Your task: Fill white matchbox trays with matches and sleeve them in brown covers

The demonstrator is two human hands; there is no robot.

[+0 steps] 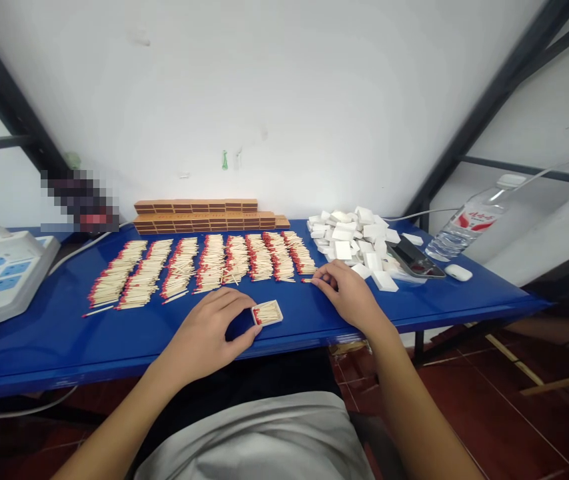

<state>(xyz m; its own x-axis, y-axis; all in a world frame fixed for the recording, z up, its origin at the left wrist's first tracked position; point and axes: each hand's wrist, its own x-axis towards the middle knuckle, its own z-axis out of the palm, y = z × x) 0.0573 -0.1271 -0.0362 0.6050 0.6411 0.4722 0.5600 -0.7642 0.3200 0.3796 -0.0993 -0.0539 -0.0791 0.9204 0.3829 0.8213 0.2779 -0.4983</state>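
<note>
My left hand (217,330) grips the left end of a small white tray (267,313) between thumb and fingers. Matches with red heads lie inside that tray. Farther right, my right hand (342,290) rests at the table with its fingers drawn together at a match (307,281), near the front end of the rightmost match row (299,253). Several rows of red-headed matches (212,263) are spread across the blue table (174,337), beyond my left hand. A heap of white trays (352,233) lies just beyond my right hand.
Stacked brown matchboxes (204,222) line the wall behind the rows. At the right are a phone (414,257), a white case (458,272) and a water bottle (469,223). A white power strip (12,277) sits at the far left, with cables near it.
</note>
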